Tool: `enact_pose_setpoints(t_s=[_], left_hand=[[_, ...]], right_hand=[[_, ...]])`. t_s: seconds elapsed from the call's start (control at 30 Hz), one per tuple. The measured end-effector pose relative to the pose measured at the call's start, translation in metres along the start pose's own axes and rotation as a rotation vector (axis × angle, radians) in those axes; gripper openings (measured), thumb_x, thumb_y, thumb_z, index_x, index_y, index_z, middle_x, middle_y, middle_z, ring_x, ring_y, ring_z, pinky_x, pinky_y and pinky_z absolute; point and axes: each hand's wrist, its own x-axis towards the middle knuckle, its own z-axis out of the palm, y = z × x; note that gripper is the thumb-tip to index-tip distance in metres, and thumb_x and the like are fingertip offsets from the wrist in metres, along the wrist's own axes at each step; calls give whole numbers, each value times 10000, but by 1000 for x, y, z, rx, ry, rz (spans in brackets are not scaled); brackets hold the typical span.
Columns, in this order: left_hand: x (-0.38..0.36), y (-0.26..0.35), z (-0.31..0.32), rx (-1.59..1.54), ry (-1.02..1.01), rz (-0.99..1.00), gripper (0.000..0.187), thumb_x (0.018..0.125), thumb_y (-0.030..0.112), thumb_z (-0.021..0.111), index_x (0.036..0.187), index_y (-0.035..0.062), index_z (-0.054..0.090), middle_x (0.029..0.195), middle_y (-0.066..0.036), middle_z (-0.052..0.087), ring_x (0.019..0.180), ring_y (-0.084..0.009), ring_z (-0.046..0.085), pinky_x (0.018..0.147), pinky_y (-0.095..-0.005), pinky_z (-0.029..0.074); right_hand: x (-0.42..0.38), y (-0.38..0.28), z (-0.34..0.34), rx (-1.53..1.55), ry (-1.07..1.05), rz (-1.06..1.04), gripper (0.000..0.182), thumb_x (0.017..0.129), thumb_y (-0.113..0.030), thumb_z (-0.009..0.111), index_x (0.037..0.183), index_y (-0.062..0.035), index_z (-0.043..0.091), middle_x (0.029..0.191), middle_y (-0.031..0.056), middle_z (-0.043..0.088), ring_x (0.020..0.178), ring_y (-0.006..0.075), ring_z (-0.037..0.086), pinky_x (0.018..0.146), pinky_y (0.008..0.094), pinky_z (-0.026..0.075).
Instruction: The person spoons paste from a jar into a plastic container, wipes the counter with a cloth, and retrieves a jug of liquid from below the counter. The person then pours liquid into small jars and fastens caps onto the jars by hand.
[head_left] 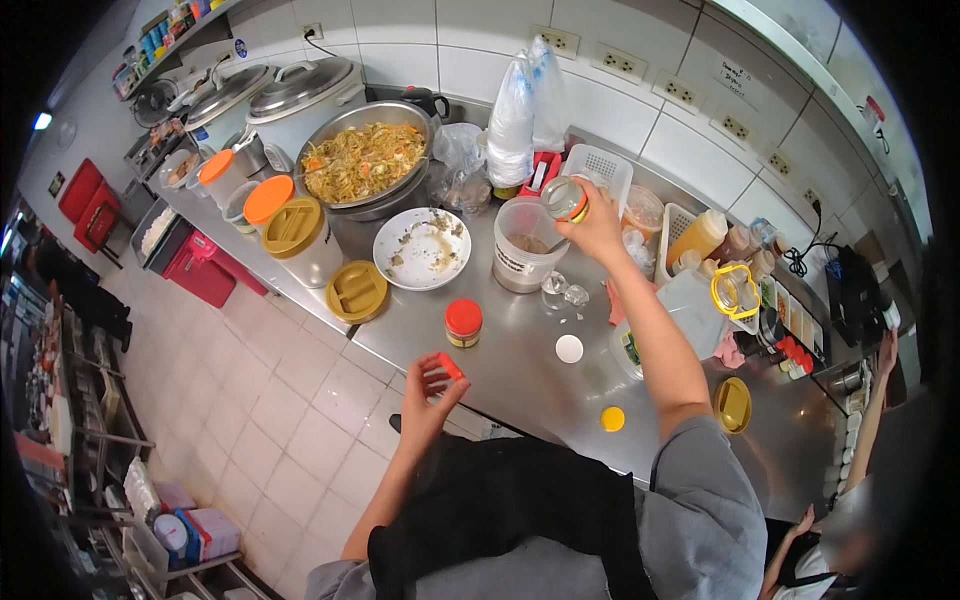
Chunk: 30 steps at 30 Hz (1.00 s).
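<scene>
My right hand (597, 225) grips a small glass jar (563, 200), tilted over the mouth of a clear plastic tub (522, 270) with brownish contents. My left hand (428, 392) pinches a red lid (450, 366) near the counter's front edge. Just beyond that hand, a jar with a red cap (463, 322) stands upright on the steel. Left of the tub sits a white bowl (422, 248) smeared with dark residue. Crumpled clear plastic (565, 290) and a white disc (569, 348) lie by the tub.
A large bowl of noodles (365, 165) stands at the back left, near lidded cookers (305, 90). Mustard-coloured lids (356, 292) and a big clear jug (680, 315) are on the counter (530, 390). Another person's arm (872, 410) reaches in at right.
</scene>
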Motion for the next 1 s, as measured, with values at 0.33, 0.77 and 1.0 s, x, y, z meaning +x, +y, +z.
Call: enact_pose_setpoints(t_s=[0.33,0.77,1.0], left_hand=[[88,123,51,343,-29,606,605,819,209,813,1359,66,580,1171,-94,649,1066,-214,652,893,-345,537],[117,131,30,402,-249,358,538,784,279,854,1222,16,683,1004,-109,679,860,-179,686,797,-314,561],[114,138,25,366,-440,330,378,827,111,772,1188,32,691,1189,-105,663,1135,-177,615,962,-326,503]], right_hand=[[-71,-40,1,639,-195,-103,758,661,-151,879,1324,-104,514,1319,122,567,1235,268,536,1050,394,429],[-106,-65,-11,375,-105,-327,725,611,-174,871,1270,-109,574,1199,123,634,1151,349,526,988,448,450],[-113,-66,-5,410,-181,-249,754,620,-235,887,1286,-96,563,1169,116,653,1093,329,569,954,429,468]])
